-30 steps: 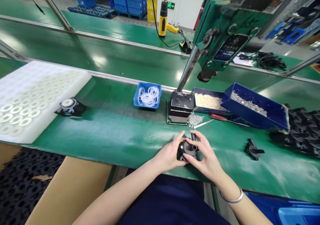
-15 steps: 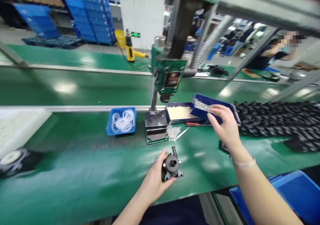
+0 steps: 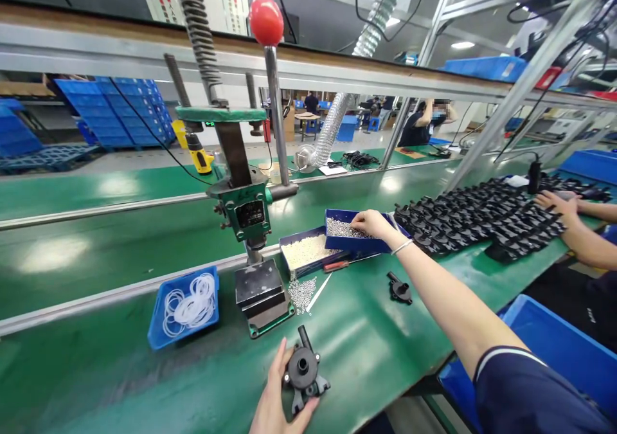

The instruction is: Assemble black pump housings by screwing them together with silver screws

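My left hand (image 3: 282, 392) is wrapped round the side of a black pump housing (image 3: 303, 373) with a round centre port, a side spout and grey feet, just over the green bench near its front edge. My right hand (image 3: 373, 224) reaches into a blue bin (image 3: 359, 245) of small silvery screws (image 3: 343, 228). Its fingers are pinched together among the screws; the fingertips are partly hidden. Below that arm, a smaller black pump part (image 3: 400, 289) lies on the bench.
A hand press (image 3: 260, 286) with a red-knobbed lever stands mid-bench. Around it are a blue tray of white rings (image 3: 187, 308), a bin of cream pieces (image 3: 303, 254), a small pile of rings (image 3: 302, 294), and a red-handled screwdriver (image 3: 336, 266). Rows of black parts (image 3: 457, 212) lie right, near a co-worker's hands (image 3: 562, 206).
My right hand has lowered into the screws, its fingers closing from a looser pose. The view has swung up and to the right. My left hand keeps hold of the pump housing.
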Demonstrator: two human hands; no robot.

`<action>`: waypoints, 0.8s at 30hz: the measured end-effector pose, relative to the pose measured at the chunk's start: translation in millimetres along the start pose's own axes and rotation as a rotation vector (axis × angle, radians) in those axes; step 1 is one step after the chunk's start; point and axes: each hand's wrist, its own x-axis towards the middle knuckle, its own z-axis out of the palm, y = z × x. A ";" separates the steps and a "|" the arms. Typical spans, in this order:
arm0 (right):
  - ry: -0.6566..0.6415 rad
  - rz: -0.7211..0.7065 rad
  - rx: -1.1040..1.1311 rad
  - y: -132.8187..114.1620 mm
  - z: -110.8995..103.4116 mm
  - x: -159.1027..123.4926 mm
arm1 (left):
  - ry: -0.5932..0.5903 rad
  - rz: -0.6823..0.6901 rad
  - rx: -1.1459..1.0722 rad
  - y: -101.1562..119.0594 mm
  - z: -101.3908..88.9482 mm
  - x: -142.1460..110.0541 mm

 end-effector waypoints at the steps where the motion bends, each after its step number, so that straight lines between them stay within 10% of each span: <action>1: 0.013 0.015 0.030 2.8 -0.8 -0.6 | 0.001 -0.003 0.004 -0.3 -0.2 0.4; 16: 0.109 0.009 0.402 -28.0 -21.7 -27.1 | -0.003 0.013 -0.047 20.2 -11.5 -7.1; 21: -0.023 -0.255 0.508 -92.7 -8.5 -104.7 | 0.162 0.022 -0.186 50.6 -32.2 5.7; 24: -0.195 -0.723 0.403 -132.5 14.6 -160.4 | 0.118 0.039 -0.251 73.1 -45.6 23.5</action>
